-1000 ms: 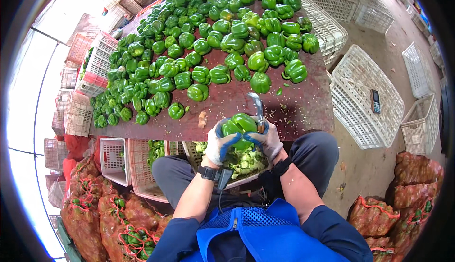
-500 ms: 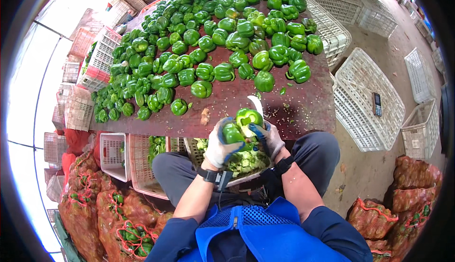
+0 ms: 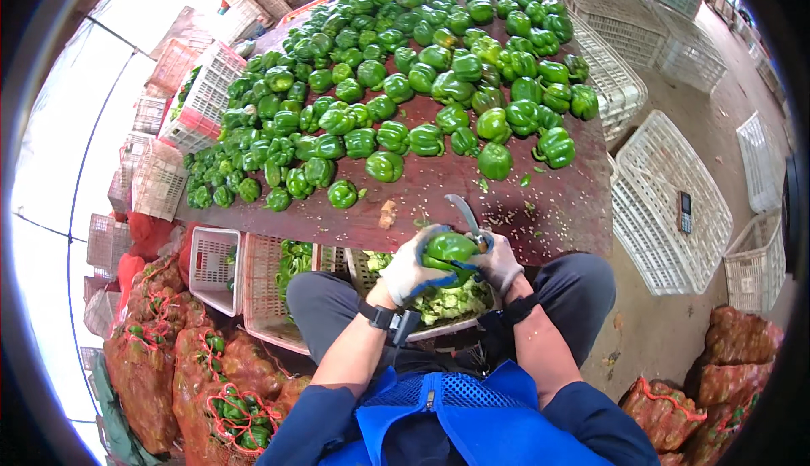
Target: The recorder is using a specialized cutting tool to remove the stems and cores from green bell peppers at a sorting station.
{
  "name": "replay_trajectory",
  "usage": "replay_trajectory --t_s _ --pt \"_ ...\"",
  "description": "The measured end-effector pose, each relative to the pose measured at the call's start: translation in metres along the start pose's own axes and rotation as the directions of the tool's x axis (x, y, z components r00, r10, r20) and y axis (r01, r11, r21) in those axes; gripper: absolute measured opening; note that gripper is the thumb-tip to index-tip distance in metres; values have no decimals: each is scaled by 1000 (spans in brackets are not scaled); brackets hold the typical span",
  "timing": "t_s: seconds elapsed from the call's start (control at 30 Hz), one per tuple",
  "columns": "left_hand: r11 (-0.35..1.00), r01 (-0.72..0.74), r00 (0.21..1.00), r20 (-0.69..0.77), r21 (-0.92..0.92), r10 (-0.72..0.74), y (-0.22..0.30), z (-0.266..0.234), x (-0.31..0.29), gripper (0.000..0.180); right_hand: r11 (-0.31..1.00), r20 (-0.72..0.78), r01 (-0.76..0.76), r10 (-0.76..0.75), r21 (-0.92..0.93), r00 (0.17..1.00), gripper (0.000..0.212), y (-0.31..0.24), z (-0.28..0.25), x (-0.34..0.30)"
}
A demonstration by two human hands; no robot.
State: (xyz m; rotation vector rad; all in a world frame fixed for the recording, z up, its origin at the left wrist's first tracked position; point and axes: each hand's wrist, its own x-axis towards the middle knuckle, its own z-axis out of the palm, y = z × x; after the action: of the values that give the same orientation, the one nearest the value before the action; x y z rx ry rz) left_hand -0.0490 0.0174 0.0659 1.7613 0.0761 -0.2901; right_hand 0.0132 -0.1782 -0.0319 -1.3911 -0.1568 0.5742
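Note:
A green bell pepper (image 3: 450, 248) rests in my left hand (image 3: 408, 269), whose gloved fingers are wrapped round its side. My right hand (image 3: 501, 263), also gloved, grips a knife (image 3: 461, 210) with a curved blade that points up and away toward the table; its handle is mostly hidden in the fingers. The right fingers are close against the pepper's right side. Both hands are over a crate (image 3: 443, 328) between my knees, which holds pale green pepper scraps (image 3: 456, 302). Many whole green bell peppers (image 3: 384, 167) lie across the dark red table (image 3: 337, 228) ahead.
A small brown chunk (image 3: 387, 214) and scattered seeds lie near the table's front edge. At left stand a white crate (image 3: 202, 270) and mesh sacks (image 3: 143, 382). On the right, a phone (image 3: 685, 212) sits on an upturned-looking crate (image 3: 650, 158), with more sacks (image 3: 666, 414) below.
The pepper, which showed its pale cut inside between both hands, now shows mainly green skin in my left hand. The hands have moved slightly nearer me, and the whole view has shifted.

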Motion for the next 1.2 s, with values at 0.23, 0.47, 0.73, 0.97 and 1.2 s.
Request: replay_trajectory --t_s 0.23,0.47,0.73,0.97,1.2 --pt "995 -34 996 -91 -93 25 -8 10 -5 65 997 -17 -72 72 12 997 37 18 -1 2" --pt "908 84 995 78 -411 -57 6 -16 -10 58 997 156 42 -52 67 986 52 -17 6 -6" --pt "945 93 995 70 -312 -75 -3 -18 -19 62 999 207 31 -28 -8 978 50 -20 8 -10" --pt "869 122 984 173 -479 -43 -25 -30 -23 58 989 450 34 35 -144 892 57 -39 -1 -8" --pt "670 95 991 133 -736 5 -39 -26 -29 59 983 356 -59 -7 175 935 52 -49 14 -16"
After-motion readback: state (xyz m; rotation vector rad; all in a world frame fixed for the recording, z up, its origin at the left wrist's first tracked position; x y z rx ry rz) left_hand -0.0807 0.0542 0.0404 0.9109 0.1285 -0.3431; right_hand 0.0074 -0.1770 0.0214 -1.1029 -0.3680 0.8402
